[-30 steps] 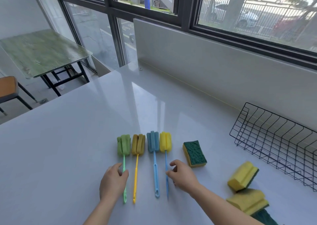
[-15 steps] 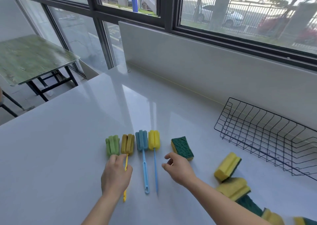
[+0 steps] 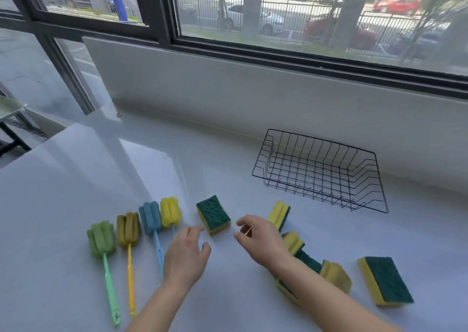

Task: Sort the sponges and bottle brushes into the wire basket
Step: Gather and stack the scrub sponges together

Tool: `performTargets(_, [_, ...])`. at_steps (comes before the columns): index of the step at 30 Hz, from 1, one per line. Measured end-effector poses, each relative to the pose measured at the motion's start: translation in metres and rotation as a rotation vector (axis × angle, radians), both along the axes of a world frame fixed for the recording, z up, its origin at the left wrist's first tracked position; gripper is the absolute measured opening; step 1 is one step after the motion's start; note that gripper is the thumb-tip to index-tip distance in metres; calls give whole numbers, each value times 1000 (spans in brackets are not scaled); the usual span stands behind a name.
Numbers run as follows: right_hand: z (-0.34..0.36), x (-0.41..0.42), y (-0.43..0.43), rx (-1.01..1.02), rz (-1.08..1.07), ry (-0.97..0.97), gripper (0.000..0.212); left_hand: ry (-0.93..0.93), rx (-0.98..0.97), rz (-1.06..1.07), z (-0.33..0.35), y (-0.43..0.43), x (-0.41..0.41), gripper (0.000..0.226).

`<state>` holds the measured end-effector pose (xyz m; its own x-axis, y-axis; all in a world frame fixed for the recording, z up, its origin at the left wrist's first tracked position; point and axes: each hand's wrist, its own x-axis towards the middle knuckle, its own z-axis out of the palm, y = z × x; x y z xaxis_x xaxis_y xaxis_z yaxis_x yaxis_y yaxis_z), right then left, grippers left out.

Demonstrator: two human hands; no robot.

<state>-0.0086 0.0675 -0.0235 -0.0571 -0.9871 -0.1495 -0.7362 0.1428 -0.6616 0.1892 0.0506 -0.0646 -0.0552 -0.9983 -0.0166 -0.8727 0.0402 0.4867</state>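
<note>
Beyond the right hand [image 3: 258,238], the wire basket [image 3: 319,172] is sitting empty, so the sorting is seemingly just starting. That hand and the left hand [image 3: 186,255] are hovering loose-fingered, gripping nothing, flanking one sponge [image 3: 213,214]; four bottle brushes [image 3: 150,220] are lying leftward, other sponges [image 3: 386,281] rightward.

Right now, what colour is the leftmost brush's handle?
Light green, like its sponge head; the leftmost brush shows clearly in the head view.

Counter [image 3: 101,179] lying under a wide window [image 3: 304,53]
Cars [image 3: 273,21] are standing behind a fence [image 3: 202,5] outside; a table [image 3: 10,106] is peeking in far left.
</note>
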Motion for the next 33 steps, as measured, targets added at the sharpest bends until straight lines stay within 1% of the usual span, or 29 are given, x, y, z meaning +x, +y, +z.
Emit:
performTargets(5, [15, -58, 34, -94, -162, 2, 27, 116, 44, -188, 7, 11, -59, 39])
performTargets(8, [17, -96, 63, -89, -259, 48, 31, 100, 117, -354, 10, 26, -96, 54])
performTargets(9, [16, -108, 74, -62, -276, 65, 38, 71, 129, -395, 11, 29, -108, 60])
performTargets(10, [15, -119, 85, -18, -280, 83, 50, 40, 131, -422, 12, 31, -119, 63])
performTargets(13, [8, -140, 114, 171, -190, 183, 103, -41, 125, -457, 10, 32, -139, 65])
performTargets(14, [4, -144, 123, 219, -149, 228, 116, -62, 129, -463, 9, 32, -143, 64])
performTargets(16, [-6, -148, 134, 271, -87, 306, 130, -88, 136, -476, 5, 32, -148, 61])
performTargets(18, [-17, -146, 139, 288, -52, 367, 131, -53, 139, -463, 3, 31, -150, 58])
performTargets(20, [-28, -140, 139, 266, -46, 417, 125, 10, 150, -418, 2, 29, -148, 56])
performTargets(22, [-36, -139, 140, 226, -86, 426, 117, 68, 162, -353, 5, 27, -146, 53])
performTargets(24, [-38, -145, 142, 181, -168, 376, 112, 159, 156, -297, 10, 26, -146, 49])
performTargets(27, [-34, -164, 147, 90, -316, 234, 108, 334, 167, -300, 21, 21, -165, 41])
performTargets(30, [-23, -186, 151, -15, -429, 89, 104, 538, 305, -282, 32, 13, -207, 34])
performTargets(33, [-12, -207, 152, -106, -475, 3, 102, 628, 391, -255, 35, 4, -247, 33])
